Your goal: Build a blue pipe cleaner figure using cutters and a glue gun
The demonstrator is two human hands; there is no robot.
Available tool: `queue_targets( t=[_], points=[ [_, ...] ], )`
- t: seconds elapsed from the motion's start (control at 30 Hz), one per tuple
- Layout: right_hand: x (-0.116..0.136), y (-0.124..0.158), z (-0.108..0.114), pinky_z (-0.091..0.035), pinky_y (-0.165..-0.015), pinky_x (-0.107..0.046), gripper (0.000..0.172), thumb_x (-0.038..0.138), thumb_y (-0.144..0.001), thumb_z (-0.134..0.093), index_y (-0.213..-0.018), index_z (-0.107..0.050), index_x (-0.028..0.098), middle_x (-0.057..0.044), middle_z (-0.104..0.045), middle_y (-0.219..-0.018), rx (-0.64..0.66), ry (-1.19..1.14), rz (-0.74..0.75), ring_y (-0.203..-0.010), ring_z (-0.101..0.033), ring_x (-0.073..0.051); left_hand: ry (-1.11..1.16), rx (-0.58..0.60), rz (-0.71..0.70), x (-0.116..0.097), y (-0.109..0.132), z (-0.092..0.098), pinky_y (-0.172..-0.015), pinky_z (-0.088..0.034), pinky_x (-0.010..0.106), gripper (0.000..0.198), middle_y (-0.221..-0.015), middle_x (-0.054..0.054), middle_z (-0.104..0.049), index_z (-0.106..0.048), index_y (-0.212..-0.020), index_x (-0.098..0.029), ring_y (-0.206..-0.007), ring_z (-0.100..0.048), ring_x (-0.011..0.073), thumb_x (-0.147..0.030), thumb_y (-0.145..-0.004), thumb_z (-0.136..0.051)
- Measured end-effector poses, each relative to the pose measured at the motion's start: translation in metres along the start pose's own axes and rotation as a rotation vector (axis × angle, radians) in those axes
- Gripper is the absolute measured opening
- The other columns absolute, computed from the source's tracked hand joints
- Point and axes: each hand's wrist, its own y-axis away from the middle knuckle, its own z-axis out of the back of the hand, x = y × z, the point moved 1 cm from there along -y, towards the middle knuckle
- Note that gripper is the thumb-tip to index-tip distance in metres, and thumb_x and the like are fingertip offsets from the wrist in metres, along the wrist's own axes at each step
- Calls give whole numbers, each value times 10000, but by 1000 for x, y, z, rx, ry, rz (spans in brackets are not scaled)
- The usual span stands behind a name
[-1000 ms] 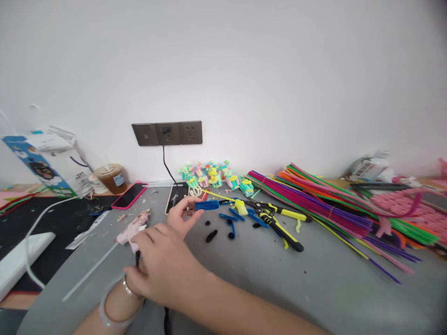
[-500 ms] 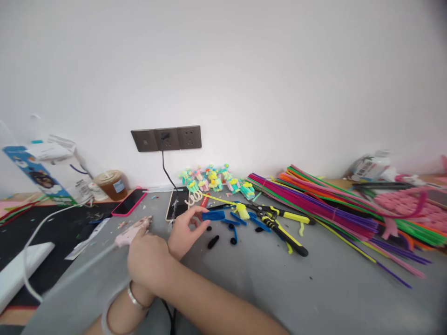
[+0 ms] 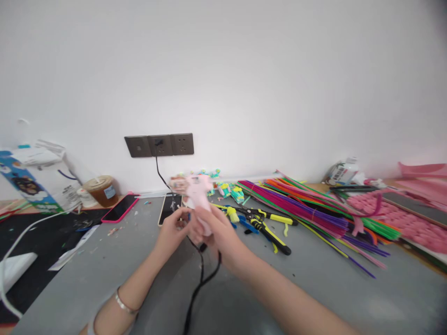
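The pink glue gun, which lay on the table half a second ago, has been lifted and is gripped by the closed fingers of the right hand, so tool and blue piece are brought close together. By the curled fingertips of the left hand, just beside, that piece is pinched, mostly hidden. The forearms, previously crossed, are now angled inward separately, the black cord being trailed below the right fingers.

Pink glue gun: blurred, grip partly hidden by right hand. Patterned carton: cut off at left edge.
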Motion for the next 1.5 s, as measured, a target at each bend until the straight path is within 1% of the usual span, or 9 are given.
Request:
queue_targets(
  t=[0.07,0.17,0.27,0.37,0.57,0.83,0.97,1.13,1.5],
  points=[
    [10,16,23,-295,-454,-225,317,451,-822,-690,-803,-500,199,97,-428,-505,-44,17,45,-417,-344,-68,-4,15,26,0,0,-1,-531,-482,205,180,-687,4,-638,-711,-879,-160,-614,-585,140,-280,-745,-708],
    [12,28,52,-250,-433,-234,337,491,-856,-657,-904,-532,183,105,-416,-470,-89,101,85,-386,-323,-71,5,-8,57,1,-1,0,-559,-496,207,222,-699,3,-633,-703,-912,-160,-637,-599,140,-309,-749,-722],
    [6,33,69,-228,-428,-233,406,527,-872,-624,-1025,-551,158,119,-394,-444,-95,129,50,-359,-294,-68,50,-35,56,2,-2,1,-588,-518,220,243,-707,5,-632,-702,-921,-162,-657,-607,144,-329,-746,-732],
    [0,37,77,-214,-406,-234,449,568,-872,-602,-1031,-564,150,118,-386,-422,-91,152,-1,-339,-279,-70,56,-57,63,0,-3,2,-586,-521,218,244,-700,7,-630,-706,-927,-163,-648,-602,140,-334,-755,-730],
    [-4,44,80,-209,-394,-230,424,551,-878,-604,-1020,-550,155,112,-387,-433,-81,218,-132,-343,-282,-66,17,-64,50,-5,-1,2,-614,-533,230,210,-774,36,-693,-708,-941,-164,-682,-628,148,-284,-770,-702],
    [-3,46,76,-209,-411,-236,417,566,-880,-598,-959,-539,161,112,-380,-425,-38,244,-185,-344,-294,-65,-11,-50,6,-10,1,2,-622,-541,227,176,-780,31,-694,-710,-932,-170,-703,-633,149,-242,-775,-677],
    [-3,46,74,-194,-398,-242,436,579,-867,-603,-971,-548,159,114,-375,-422,-24,265,-198,-338,-268,-69,-18,-35,-11,-13,1,3,-611,-547,220,161,-802,35,-707,-711,-919,-178,-703,-635,146,-224,-769,-673],
    [-5,46,76,-198,-402,-247,456,589,-862,-601,-983,-553,152,114,-381,-417,-28,292,-199,-328,-278,-73,-33,-23,-37,-14,1,2,-611,-549,215,158,-861,45,-729,-713,-923,-179,-706,-642,140,-205,-776,-660],
    [-4,44,77,-197,-381,-240,471,629,-838,-609,-923,-543,170,119,-373,-407,-26,325,-194,-315,-282,-67,-53,-10,-38,-15,2,3,-617,-544,221,149,-863,49,-731,-709,-923,-179,-723,-655,150,-214,-785,-667]
  ],
)
